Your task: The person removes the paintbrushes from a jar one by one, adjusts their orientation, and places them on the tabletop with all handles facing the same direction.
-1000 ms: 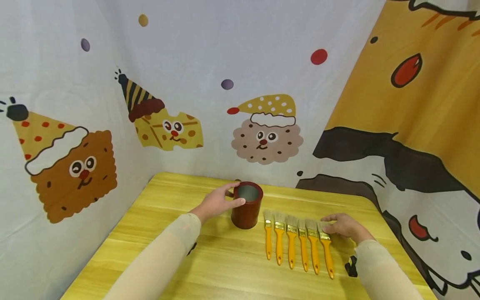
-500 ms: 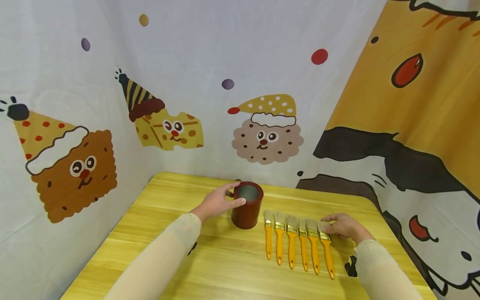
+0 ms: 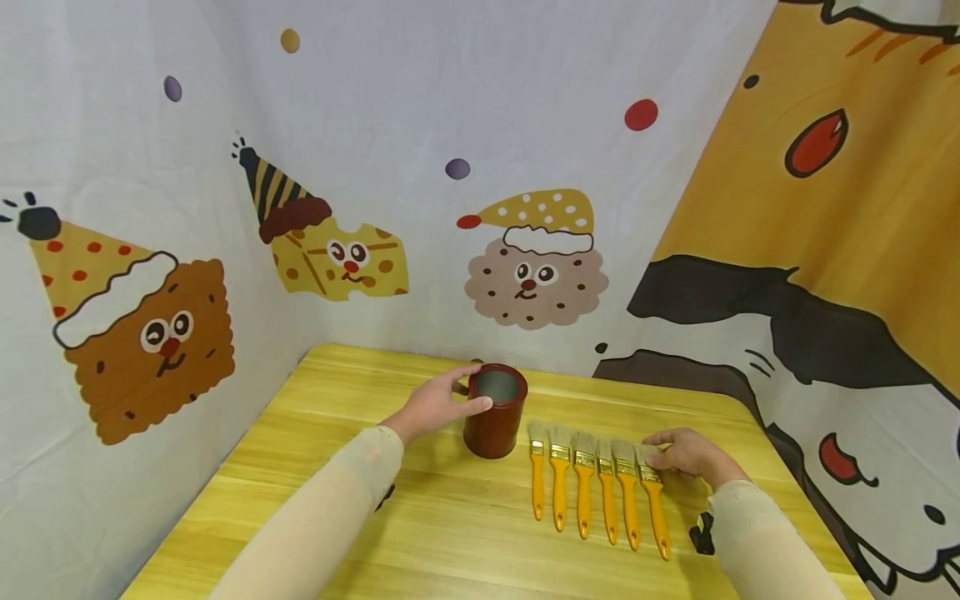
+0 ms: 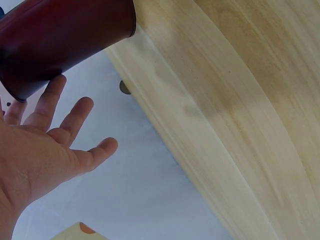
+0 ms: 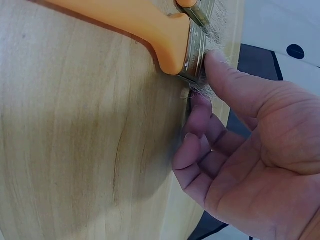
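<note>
A dark red mug (image 3: pixel 491 433) stands upright on the table, and a brown handle shows at its left. My left hand (image 3: pixel 441 400) holds it near the rim, thumb in front and fingers toward the back. In the left wrist view, one fingertip meets the mug's side (image 4: pixel 65 40), while other fingers spread away from it. Several paintbrushes (image 3: pixel 582 492) with orange handles lie in a row right of the mug, bristles away from me. With thumb and index finger, my right hand (image 3: pixel 693 452) pinches the bristle end of the rightmost paintbrush (image 3: pixel 657 517).
The wooden table (image 3: pixel 442 533) has its back edge against a white cloth backdrop (image 3: pixel 360 108) printed with cartoon figures. Bare tabletop lies in front of the mug and brushes. Black wrist gear (image 3: pixel 702 533) sits under the right sleeve.
</note>
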`<state>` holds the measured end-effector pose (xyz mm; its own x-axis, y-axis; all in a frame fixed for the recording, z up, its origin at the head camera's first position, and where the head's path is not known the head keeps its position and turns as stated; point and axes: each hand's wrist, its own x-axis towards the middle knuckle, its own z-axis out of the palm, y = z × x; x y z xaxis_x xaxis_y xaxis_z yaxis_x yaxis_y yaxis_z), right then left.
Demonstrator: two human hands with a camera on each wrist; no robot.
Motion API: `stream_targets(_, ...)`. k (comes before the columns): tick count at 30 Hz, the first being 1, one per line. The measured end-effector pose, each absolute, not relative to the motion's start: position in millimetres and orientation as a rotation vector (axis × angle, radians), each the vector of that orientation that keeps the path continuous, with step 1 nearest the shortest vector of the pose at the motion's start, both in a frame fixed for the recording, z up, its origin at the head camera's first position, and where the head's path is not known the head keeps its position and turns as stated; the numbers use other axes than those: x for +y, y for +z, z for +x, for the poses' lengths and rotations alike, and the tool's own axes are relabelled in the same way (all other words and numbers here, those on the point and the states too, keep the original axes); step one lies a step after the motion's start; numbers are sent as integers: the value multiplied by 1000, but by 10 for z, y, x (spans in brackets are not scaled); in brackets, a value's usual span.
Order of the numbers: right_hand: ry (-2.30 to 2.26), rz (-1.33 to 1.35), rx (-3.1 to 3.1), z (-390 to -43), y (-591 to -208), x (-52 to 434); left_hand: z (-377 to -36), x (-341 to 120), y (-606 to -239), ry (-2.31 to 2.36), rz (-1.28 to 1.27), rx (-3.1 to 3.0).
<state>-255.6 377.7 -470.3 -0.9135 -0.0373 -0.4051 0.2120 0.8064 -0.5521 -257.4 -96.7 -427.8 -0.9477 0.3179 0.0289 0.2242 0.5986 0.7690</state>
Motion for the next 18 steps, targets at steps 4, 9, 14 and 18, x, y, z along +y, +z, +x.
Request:
stream_targets(4, -879, 143, 2587, -2546, -4706, 3771, -2568, -969, -4281, 1291, 470, 2698)
stream_targets(9, -884, 147, 2587, -2544, -4708, 3767, -2578, -962, -4289, 1281, 454, 2709)
stream_targets(14, -891, 147, 2569, -2552, -4698, 3770, -2575, -970, -4290, 1298, 468, 2690)
stream_targets(18, -852, 155, 2565, -2561, -4682, 3783, -2559, -982, -4284, 1316, 462, 2665)
